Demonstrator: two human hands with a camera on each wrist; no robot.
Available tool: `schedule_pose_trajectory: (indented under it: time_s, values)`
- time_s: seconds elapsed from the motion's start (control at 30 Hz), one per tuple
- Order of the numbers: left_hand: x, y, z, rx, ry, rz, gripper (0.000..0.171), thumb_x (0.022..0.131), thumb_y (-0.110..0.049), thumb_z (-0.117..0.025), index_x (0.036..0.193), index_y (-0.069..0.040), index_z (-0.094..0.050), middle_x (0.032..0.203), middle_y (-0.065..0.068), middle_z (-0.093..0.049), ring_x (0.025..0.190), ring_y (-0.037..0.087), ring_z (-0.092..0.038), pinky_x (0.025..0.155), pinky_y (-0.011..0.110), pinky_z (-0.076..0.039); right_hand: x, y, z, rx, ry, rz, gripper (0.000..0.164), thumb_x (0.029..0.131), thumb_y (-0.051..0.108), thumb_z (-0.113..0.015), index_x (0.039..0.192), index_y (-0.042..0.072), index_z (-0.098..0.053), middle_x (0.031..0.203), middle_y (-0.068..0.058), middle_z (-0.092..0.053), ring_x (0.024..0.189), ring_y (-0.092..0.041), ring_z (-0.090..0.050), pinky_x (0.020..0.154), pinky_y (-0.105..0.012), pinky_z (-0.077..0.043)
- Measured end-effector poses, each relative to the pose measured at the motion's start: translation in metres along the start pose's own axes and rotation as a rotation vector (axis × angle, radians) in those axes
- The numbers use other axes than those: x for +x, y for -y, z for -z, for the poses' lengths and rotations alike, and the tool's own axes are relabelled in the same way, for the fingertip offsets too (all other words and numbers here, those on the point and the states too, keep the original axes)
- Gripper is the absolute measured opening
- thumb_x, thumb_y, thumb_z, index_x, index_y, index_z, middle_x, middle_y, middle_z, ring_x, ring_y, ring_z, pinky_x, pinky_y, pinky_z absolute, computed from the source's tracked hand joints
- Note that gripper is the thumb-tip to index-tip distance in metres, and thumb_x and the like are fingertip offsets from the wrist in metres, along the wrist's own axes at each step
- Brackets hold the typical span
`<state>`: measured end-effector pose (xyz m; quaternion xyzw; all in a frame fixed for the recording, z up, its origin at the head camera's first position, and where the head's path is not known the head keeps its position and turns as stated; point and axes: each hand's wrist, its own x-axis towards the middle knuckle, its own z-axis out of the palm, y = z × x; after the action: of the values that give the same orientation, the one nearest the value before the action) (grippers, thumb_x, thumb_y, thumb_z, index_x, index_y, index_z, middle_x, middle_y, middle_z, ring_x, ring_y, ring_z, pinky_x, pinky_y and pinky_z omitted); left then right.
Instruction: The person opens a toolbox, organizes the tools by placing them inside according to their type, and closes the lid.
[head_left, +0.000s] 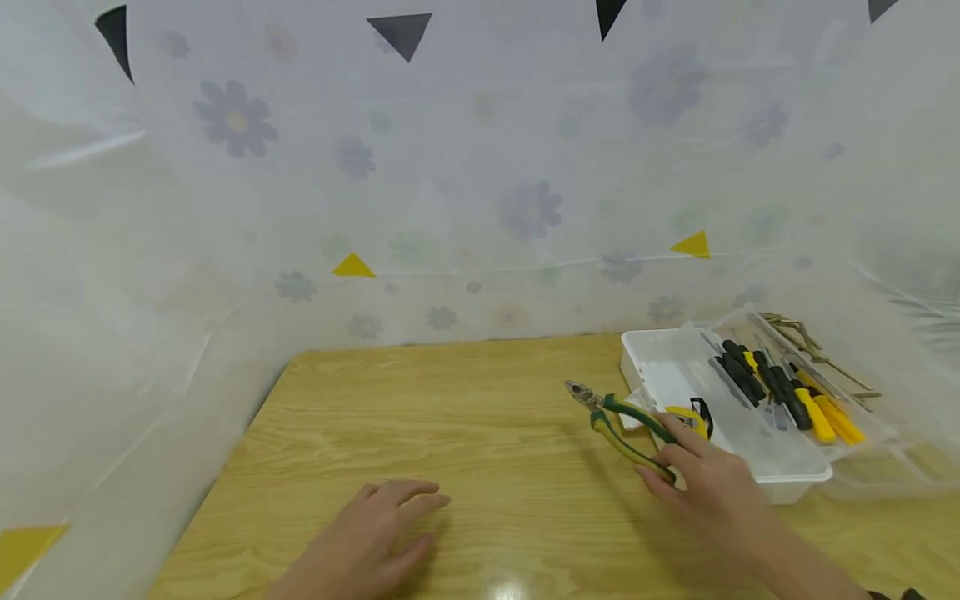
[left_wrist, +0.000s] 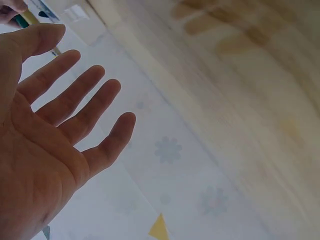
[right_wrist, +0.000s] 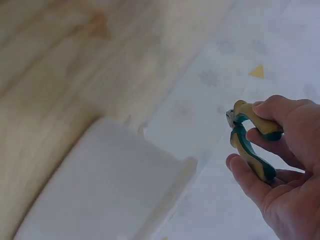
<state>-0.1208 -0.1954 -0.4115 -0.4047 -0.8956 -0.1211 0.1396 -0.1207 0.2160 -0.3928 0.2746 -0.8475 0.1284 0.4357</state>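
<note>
My right hand (head_left: 708,479) grips a pair of combination pliers (head_left: 633,417) by its green and yellow handles, beside the left wall of a white plastic box (head_left: 660,367). The metal nose of the pliers points up and left, and the handles stand spread apart. In the right wrist view the thumb lies on one handle of the pliers (right_wrist: 255,120) and fingers curl round the other. My left hand (head_left: 375,533) hovers over the near part of the wooden table (head_left: 450,417), fingers spread and relaxed. The left wrist view shows the palm of this left hand (left_wrist: 50,135) with nothing in it.
Inside the box are a yellow tape measure (head_left: 686,419) and several screwdrivers (head_left: 780,387) with black or yellow handles. Brass-coloured hex keys (head_left: 817,346) lie in the clear lid (head_left: 900,400) at the right. A flower-patterned plastic sheet (head_left: 465,167) hangs behind the table.
</note>
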Motion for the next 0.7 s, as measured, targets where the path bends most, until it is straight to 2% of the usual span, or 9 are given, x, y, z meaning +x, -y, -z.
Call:
schedule_pose_trajectory:
  time_s: [0.07, 0.17, 0.27, 0.4, 0.5, 0.53, 0.6, 0.63, 0.7]
  values:
    - [0.005, -0.003, -0.001, -0.02, 0.027, -0.005, 0.039, 0.097, -0.03, -0.071, 0.135, -0.025, -0.065, 0.132, -0.004, -0.068, 0.114, 0.016, -0.066, 0.086, 0.044, -0.055, 0.003, -0.013, 0.01, -0.024, -0.031, 0.0, 0.063, 0.105, 0.056, -0.041, 0.067, 0.011, -0.062, 0.106, -0.029, -0.074, 0.057, -0.027, -0.068, 0.041, -0.021, -0.039]
    - [0.015, -0.007, -0.003, -0.033, 0.076, -0.019, 0.038, 0.099, -0.03, -0.068, 0.137, -0.026, -0.063, 0.135, -0.004, -0.066, 0.119, 0.016, -0.065, 0.09, 0.045, -0.054, 0.006, -0.035, 0.027, -0.048, -0.038, -0.048, 0.067, 0.103, 0.062, -0.042, 0.066, 0.01, -0.064, 0.109, -0.032, -0.072, 0.041, -0.013, -0.052, 0.038, -0.017, -0.029]
    - [0.026, -0.01, -0.007, -0.036, 0.123, -0.037, 0.038, 0.1, -0.03, -0.067, 0.137, -0.026, -0.063, 0.136, -0.003, -0.066, 0.121, 0.016, -0.064, 0.092, 0.045, -0.053, 0.006, -0.057, 0.045, -0.095, -0.015, -0.115, 0.074, 0.1, 0.07, -0.039, 0.065, 0.01, -0.065, 0.11, -0.037, -0.07, 0.035, -0.013, -0.043, 0.037, -0.016, -0.021]
    - [0.035, -0.013, -0.011, -0.044, 0.172, -0.053, 0.038, 0.099, -0.029, -0.067, 0.137, -0.025, -0.063, 0.137, -0.002, -0.065, 0.124, 0.016, -0.063, 0.094, 0.045, -0.052, 0.004, -0.09, 0.068, -0.182, 0.019, -0.175, 0.085, 0.097, 0.076, -0.034, 0.065, 0.004, -0.065, 0.108, -0.041, -0.068, 0.046, -0.032, -0.059, 0.038, -0.018, -0.026]
    - [0.038, -0.016, -0.012, -0.025, 0.168, -0.066, 0.038, 0.099, -0.029, -0.067, 0.137, -0.025, -0.064, 0.137, -0.002, -0.065, 0.124, 0.016, -0.063, 0.094, 0.045, -0.053, 0.002, -0.115, 0.083, -0.205, 0.043, -0.25, 0.091, 0.096, 0.077, -0.033, 0.067, -0.004, -0.065, 0.11, -0.043, -0.065, 0.044, -0.012, -0.059, 0.038, -0.018, -0.03]
    - [0.038, -0.016, -0.012, -0.013, 0.16, -0.07, 0.038, 0.098, -0.029, -0.067, 0.136, -0.025, -0.064, 0.136, -0.003, -0.066, 0.123, 0.015, -0.063, 0.094, 0.044, -0.053, -0.001, -0.123, 0.087, -0.192, 0.043, -0.289, 0.086, 0.099, 0.07, -0.038, 0.069, -0.007, -0.064, 0.112, -0.042, -0.065, 0.05, 0.003, -0.057, 0.041, -0.013, -0.03]
    - [0.038, -0.017, -0.013, 0.008, 0.145, -0.077, 0.038, 0.098, -0.029, -0.068, 0.135, -0.024, -0.064, 0.135, -0.003, -0.066, 0.122, 0.015, -0.064, 0.093, 0.043, -0.053, -0.006, -0.141, 0.092, -0.178, 0.021, -0.35, 0.078, 0.104, 0.055, -0.045, 0.071, -0.014, -0.062, 0.115, -0.043, -0.061, 0.06, -0.003, -0.062, 0.057, 0.0, -0.034]
    - [0.037, -0.018, -0.013, 0.016, 0.138, -0.079, 0.038, 0.098, -0.029, -0.068, 0.135, -0.024, -0.065, 0.135, -0.003, -0.066, 0.121, 0.015, -0.064, 0.092, 0.043, -0.053, -0.009, -0.149, 0.095, -0.168, 0.005, -0.389, 0.076, 0.104, 0.05, -0.048, 0.073, -0.017, -0.061, 0.116, -0.044, -0.06, 0.069, -0.007, -0.065, 0.069, 0.004, -0.032]
    - [0.036, -0.018, -0.012, 0.012, 0.143, -0.075, 0.038, 0.098, -0.03, -0.068, 0.135, -0.024, -0.065, 0.135, -0.003, -0.066, 0.121, 0.015, -0.064, 0.092, 0.043, -0.053, -0.017, -0.165, 0.097, -0.164, -0.041, -0.45, 0.08, 0.103, 0.051, -0.05, 0.078, -0.024, -0.058, 0.119, -0.047, -0.056, 0.093, -0.036, -0.066, 0.098, -0.001, -0.03]
